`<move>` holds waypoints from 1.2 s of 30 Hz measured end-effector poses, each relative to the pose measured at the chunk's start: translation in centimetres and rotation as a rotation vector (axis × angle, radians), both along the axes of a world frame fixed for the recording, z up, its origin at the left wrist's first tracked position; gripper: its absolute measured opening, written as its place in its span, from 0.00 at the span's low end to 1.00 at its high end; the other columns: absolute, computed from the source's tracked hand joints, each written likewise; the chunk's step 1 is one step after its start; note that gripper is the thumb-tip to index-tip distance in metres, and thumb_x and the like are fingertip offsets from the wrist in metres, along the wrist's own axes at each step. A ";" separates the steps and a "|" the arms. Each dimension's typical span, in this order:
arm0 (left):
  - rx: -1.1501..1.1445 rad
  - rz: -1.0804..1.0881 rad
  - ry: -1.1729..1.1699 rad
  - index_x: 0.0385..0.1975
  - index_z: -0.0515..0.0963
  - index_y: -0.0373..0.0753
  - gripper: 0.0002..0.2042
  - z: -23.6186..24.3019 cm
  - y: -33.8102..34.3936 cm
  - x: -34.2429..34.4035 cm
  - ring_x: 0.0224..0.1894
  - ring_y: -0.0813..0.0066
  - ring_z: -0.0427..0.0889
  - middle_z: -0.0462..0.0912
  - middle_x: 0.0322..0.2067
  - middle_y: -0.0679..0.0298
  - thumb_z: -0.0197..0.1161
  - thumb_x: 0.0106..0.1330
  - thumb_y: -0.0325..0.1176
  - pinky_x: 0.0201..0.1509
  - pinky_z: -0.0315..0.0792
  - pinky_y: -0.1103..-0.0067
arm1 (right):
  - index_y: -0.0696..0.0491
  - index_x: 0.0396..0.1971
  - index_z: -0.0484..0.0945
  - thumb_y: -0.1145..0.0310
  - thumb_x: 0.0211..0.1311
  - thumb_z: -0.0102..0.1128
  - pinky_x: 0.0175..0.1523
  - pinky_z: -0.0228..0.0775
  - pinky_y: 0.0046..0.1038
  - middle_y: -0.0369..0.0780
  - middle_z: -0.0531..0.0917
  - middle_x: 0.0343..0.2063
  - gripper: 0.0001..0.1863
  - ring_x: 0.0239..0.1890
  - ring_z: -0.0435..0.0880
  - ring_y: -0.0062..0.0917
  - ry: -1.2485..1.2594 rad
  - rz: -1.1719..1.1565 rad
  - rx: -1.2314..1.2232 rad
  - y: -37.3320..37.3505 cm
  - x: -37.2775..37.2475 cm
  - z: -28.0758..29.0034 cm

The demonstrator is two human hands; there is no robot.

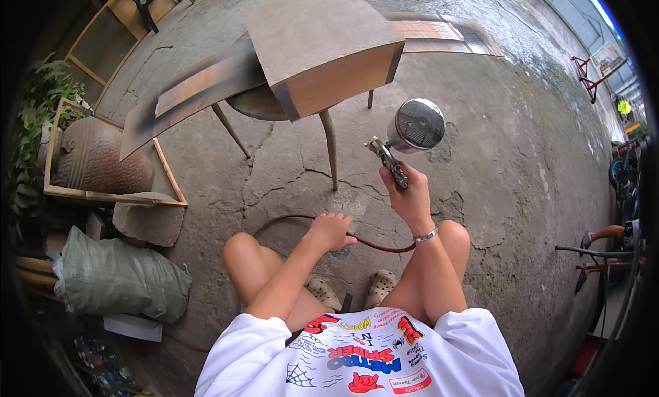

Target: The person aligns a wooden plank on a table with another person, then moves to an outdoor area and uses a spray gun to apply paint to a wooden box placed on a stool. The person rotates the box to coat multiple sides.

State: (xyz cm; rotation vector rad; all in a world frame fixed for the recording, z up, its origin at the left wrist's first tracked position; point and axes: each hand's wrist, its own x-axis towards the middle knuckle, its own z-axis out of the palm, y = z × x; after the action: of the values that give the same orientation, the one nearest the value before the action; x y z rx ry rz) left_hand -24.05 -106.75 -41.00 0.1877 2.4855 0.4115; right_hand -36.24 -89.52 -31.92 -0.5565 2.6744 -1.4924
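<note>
My right hand (410, 196) is wrapped round the handle of a metal spray gun (391, 165), its silver paint cup (416, 126) tilted to the right. A dark red air hose (384, 247) curves across the floor in front of my knees. My left hand (332, 231) is closed round the hose, with fingers curled and thumb along it. Ahead of the spray gun, a wooden box (336, 81) with a grey top and bare wood side rests on a round-seated stool (258, 103) with metal legs. Dark-stained panels (206, 88) stick out from under the box.
On the left are a wooden frame (117, 196), a ribbed clay pot (103, 156), a stone slab (148, 218) and a stuffed pale green sack (127, 277). Cracked concrete floor (501, 156) spreads around me. A red metal stand (585, 80) stands at the far right. Another person's feet (587, 240) show at the right edge.
</note>
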 end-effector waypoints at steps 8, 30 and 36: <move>0.000 -0.001 0.009 0.69 0.70 0.39 0.35 0.0 0.0 0.1 0.62 0.53 0.79 0.81 0.58 0.51 0.63 0.69 0.58 0.66 0.71 0.60 | 0.58 0.37 0.84 0.57 0.67 0.70 0.30 0.70 0.36 0.49 0.80 0.21 0.17 0.23 0.80 0.44 0.014 0.006 0.006 0.0 0.0 0.2; 0.040 0.037 0.060 0.59 0.75 0.38 0.31 -0.5 0.1 0.2 0.61 0.52 0.79 0.82 0.54 0.50 0.66 0.67 0.58 0.67 0.70 0.59 | 0.61 0.36 0.81 0.60 0.71 0.68 0.26 0.62 0.28 0.39 0.72 0.15 0.16 0.19 0.68 0.18 0.072 0.019 -0.040 0.2 -0.2 -0.2; 0.033 0.040 0.051 0.59 0.75 0.38 0.31 -0.4 0.1 0.2 0.62 0.52 0.79 0.82 0.55 0.50 0.66 0.67 0.58 0.68 0.70 0.59 | 0.61 0.34 0.81 0.59 0.70 0.68 0.26 0.62 0.28 0.39 0.71 0.15 0.17 0.19 0.67 0.19 0.064 0.015 -0.048 0.0 -0.2 -0.1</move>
State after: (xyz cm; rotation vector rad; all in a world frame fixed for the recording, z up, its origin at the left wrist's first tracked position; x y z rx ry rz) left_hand -23.82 -106.68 -41.38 0.1640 2.5376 0.4698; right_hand -36.41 -89.50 -32.04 -0.6370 2.6811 -1.5652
